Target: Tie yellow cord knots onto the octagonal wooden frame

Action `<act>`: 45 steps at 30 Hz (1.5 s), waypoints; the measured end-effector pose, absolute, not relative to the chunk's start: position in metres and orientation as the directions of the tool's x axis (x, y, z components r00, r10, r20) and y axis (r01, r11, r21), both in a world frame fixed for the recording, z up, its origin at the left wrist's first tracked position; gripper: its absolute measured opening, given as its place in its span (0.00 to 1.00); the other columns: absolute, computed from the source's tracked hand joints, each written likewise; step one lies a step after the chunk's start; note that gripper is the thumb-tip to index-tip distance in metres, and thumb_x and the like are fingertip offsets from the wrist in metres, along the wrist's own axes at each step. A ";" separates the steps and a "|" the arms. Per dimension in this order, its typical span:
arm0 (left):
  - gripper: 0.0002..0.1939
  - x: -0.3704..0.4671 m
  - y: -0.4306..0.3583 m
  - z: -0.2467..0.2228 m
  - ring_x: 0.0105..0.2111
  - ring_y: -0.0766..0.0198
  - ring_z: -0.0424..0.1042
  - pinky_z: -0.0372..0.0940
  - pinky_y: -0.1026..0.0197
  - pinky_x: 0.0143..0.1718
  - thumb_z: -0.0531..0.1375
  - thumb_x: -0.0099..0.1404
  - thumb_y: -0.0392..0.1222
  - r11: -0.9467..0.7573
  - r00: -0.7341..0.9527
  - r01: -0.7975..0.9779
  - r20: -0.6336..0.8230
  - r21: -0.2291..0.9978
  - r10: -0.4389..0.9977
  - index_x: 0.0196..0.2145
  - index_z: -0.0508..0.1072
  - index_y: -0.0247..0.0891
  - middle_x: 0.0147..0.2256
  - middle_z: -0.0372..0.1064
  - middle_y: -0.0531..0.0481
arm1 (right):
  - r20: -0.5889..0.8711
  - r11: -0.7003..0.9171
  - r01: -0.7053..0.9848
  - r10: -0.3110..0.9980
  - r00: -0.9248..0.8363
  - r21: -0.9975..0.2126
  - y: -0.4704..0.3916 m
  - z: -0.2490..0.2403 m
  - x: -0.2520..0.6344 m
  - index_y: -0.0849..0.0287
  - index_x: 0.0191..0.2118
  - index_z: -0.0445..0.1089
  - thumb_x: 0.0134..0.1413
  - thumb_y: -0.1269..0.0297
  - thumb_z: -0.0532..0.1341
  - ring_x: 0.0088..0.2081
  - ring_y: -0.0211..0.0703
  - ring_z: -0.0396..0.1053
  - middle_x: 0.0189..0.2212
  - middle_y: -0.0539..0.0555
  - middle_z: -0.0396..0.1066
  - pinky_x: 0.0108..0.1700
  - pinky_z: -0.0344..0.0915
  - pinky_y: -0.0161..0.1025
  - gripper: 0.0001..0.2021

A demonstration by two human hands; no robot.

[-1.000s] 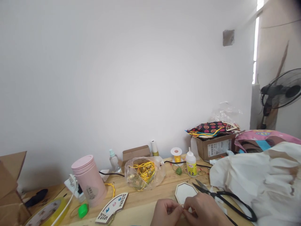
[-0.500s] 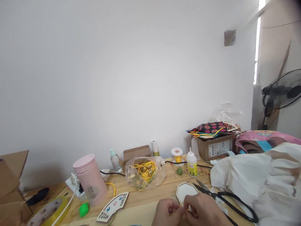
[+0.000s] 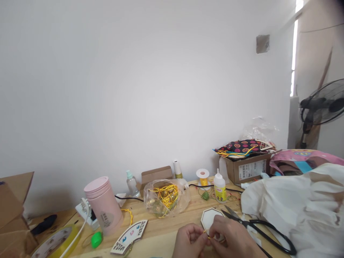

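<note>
At the bottom of the view my left hand [image 3: 189,240] and my right hand [image 3: 228,236] meet, fingertips nearly touching. Both pinch a thin yellow cord [image 3: 206,234], of which only a short piece shows between the fingers. Just behind them a white octagonal plate with a wooden rim [image 3: 211,218] lies on the table, partly covered by my right hand. Black-handled scissors [image 3: 251,224] rest to the right of my right hand, blades partly spread. Left of my hands lies a fan-shaped wooden piece [image 3: 130,236] with cut-out ends and small coloured shapes.
Behind stand a plastic bag of yellow cords [image 3: 166,197], a spool of yellow thread [image 3: 202,177] and a glue bottle [image 3: 220,188]. A pink canister [image 3: 104,208], a green cap [image 3: 96,239] and a tape roll [image 3: 55,242] are at left. White cloth [image 3: 292,200] and a filled cardboard box [image 3: 249,168] occupy the right.
My fingers have shifted slightly on the yellow cord, and a bit more of it shows above the fingertips. The other things stay in place.
</note>
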State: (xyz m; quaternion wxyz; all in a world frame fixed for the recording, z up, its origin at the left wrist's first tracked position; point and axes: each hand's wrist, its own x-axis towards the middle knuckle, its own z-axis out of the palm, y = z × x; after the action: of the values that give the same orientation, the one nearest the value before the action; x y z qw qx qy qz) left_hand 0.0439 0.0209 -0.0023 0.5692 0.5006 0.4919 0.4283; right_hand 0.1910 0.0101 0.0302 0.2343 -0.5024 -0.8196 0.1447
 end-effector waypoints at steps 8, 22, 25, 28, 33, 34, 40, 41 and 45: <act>0.20 0.040 0.024 -0.012 0.16 0.70 0.61 0.52 0.68 0.16 0.65 0.35 0.53 0.070 0.073 0.047 -0.073 0.996 0.995 0.19 0.69 0.31 0.16 0.67 0.51 | 0.308 0.498 0.736 0.866 -0.394 -0.458 0.009 0.028 0.192 0.58 0.25 0.68 0.39 0.76 0.55 0.32 0.38 0.63 0.28 0.50 0.67 0.30 0.55 0.29 0.08; 0.08 0.036 0.024 -0.008 0.27 0.62 0.67 0.59 0.64 0.28 0.62 0.43 0.36 -0.058 0.196 0.132 0.032 0.990 0.980 0.24 0.70 0.32 0.24 0.70 0.48 | 0.239 0.469 0.724 0.883 -0.405 -0.506 0.010 0.027 0.192 0.57 0.26 0.70 0.39 0.77 0.56 0.33 0.39 0.63 0.28 0.50 0.67 0.32 0.56 0.29 0.09; 0.12 0.038 0.023 -0.008 0.24 0.64 0.67 0.56 0.67 0.24 0.63 0.43 0.37 -0.041 0.194 0.091 0.023 0.995 0.981 0.28 0.68 0.33 0.22 0.69 0.49 | 0.233 0.471 0.716 0.881 -0.412 -0.516 0.010 0.028 0.192 0.56 0.25 0.70 0.41 0.76 0.56 0.33 0.38 0.63 0.29 0.50 0.67 0.32 0.56 0.29 0.09; 0.15 0.039 0.023 -0.010 0.20 0.67 0.64 0.52 0.68 0.20 0.62 0.44 0.40 -0.056 0.174 0.109 0.036 0.992 0.984 0.30 0.66 0.33 0.20 0.69 0.50 | 0.261 0.522 0.675 0.850 -0.457 -0.521 0.010 0.028 0.192 0.58 0.24 0.69 0.47 0.75 0.53 0.32 0.37 0.63 0.28 0.49 0.67 0.31 0.55 0.29 0.10; 0.13 0.040 0.023 -0.007 0.17 0.71 0.61 0.48 0.69 0.19 0.61 0.45 0.39 -0.072 0.192 0.131 0.046 0.989 0.980 0.30 0.66 0.32 0.21 0.70 0.49 | 0.288 0.524 0.629 0.848 -0.445 -0.574 0.013 0.024 0.192 0.57 0.24 0.70 0.48 0.71 0.54 0.32 0.38 0.63 0.29 0.50 0.66 0.30 0.55 0.29 0.08; 0.13 0.040 0.022 -0.006 0.17 0.71 0.61 0.48 0.69 0.19 0.61 0.45 0.39 -0.073 0.193 0.127 0.047 0.989 0.980 0.29 0.65 0.32 0.21 0.71 0.49 | 0.292 0.521 0.623 0.850 -0.438 -0.584 0.014 0.023 0.192 0.57 0.24 0.70 0.47 0.71 0.55 0.32 0.38 0.63 0.29 0.50 0.66 0.30 0.55 0.29 0.08; 0.11 0.041 0.019 0.002 0.19 0.69 0.64 0.50 0.69 0.20 0.61 0.44 0.36 -0.069 0.199 0.119 0.045 0.990 0.979 0.29 0.66 0.32 0.21 0.72 0.47 | 0.338 0.529 0.598 0.848 -0.409 -0.603 0.015 0.019 0.189 0.57 0.23 0.69 0.45 0.74 0.54 0.31 0.36 0.62 0.28 0.48 0.65 0.30 0.54 0.29 0.09; 0.11 0.042 0.018 0.003 0.19 0.69 0.64 0.50 0.69 0.20 0.61 0.44 0.35 -0.068 0.202 0.115 0.043 0.991 0.978 0.29 0.66 0.32 0.21 0.72 0.47 | 0.343 0.531 0.599 0.847 -0.407 -0.600 0.015 0.018 0.189 0.57 0.23 0.69 0.45 0.74 0.54 0.31 0.36 0.62 0.28 0.48 0.65 0.30 0.54 0.29 0.09; 0.12 0.043 0.017 0.004 0.19 0.68 0.65 0.51 0.69 0.20 0.60 0.43 0.33 -0.046 0.207 0.112 0.022 0.993 0.978 0.30 0.65 0.32 0.21 0.73 0.47 | 0.355 0.521 0.612 0.853 -0.381 -0.595 0.014 0.014 0.188 0.56 0.23 0.70 0.42 0.75 0.53 0.32 0.37 0.63 0.30 0.49 0.66 0.30 0.55 0.29 0.10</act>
State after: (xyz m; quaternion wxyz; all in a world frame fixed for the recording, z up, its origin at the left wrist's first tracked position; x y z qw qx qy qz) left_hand 0.0428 0.0173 0.0038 0.5104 0.5858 0.4651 0.4243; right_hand 0.1881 0.0140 0.0138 0.3236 -0.4523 -0.8098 0.1869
